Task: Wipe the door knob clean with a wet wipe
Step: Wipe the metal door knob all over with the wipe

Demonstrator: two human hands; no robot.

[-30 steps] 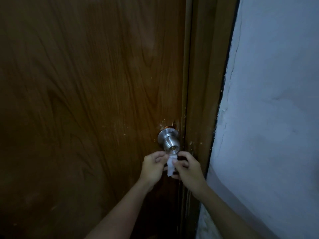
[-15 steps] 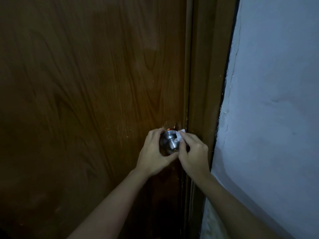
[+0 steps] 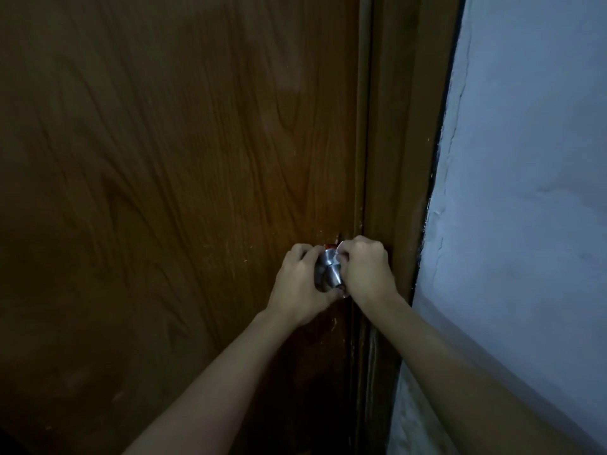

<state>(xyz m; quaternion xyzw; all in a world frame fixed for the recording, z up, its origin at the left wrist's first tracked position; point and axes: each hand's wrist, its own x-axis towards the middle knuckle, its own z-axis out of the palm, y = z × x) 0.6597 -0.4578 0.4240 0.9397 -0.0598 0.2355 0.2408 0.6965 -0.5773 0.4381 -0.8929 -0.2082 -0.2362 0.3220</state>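
Note:
A round silver door knob sticks out of the brown wooden door near its right edge. My left hand cups the knob from the left and below, fingers curled against it. My right hand presses on the knob's right side with a white wet wipe pinched under its fingers. Only small white corners of the wipe show, above the knob and below it; the hand hides the remainder.
The brown door frame runs vertically just right of the knob. A pale, rough plastered wall fills the right side. The scene is dim.
Both hands rose from below the knob, where they held the wipe between them, onto the knob. The right hand has since slid further up and over the knob's right side with the wipe.

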